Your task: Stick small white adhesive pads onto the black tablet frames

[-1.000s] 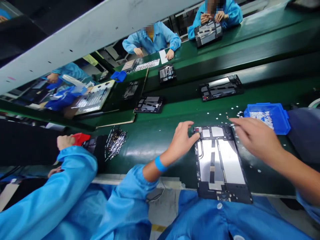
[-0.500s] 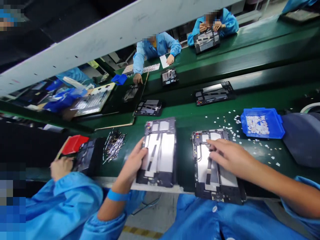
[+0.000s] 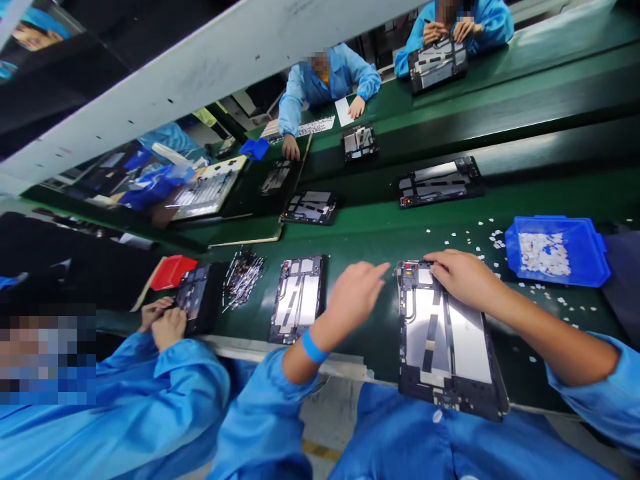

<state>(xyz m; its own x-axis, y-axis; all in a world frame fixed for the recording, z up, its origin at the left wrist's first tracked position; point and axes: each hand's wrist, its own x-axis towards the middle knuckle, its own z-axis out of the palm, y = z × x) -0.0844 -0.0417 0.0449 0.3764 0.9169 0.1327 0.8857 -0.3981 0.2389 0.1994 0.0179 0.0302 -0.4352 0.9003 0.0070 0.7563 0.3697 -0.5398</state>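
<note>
An open tablet frame [image 3: 447,340] with silver panels lies on the green bench in front of me. My right hand [image 3: 463,275] rests on its top edge, fingers curled and pressed down on a small part I cannot make out. My left hand [image 3: 356,291] hovers just left of the frame, fingers loosely extended toward its top left corner, holding nothing. A second tablet frame [image 3: 297,298] lies further left on the bench, apart from both hands.
A blue tray [image 3: 557,251] of small white pieces sits at right, with white bits scattered around. A co-worker at left handles a dark device [image 3: 196,298] beside a red tray [image 3: 171,271] and metal strips [image 3: 242,275]. More frames ride the conveyor [image 3: 440,181]; other workers sit opposite.
My left hand let go of the second frame, which now lies on the bench to the left, and swung right toward the nearer frame. My right hand slid up to that frame's top edge.
</note>
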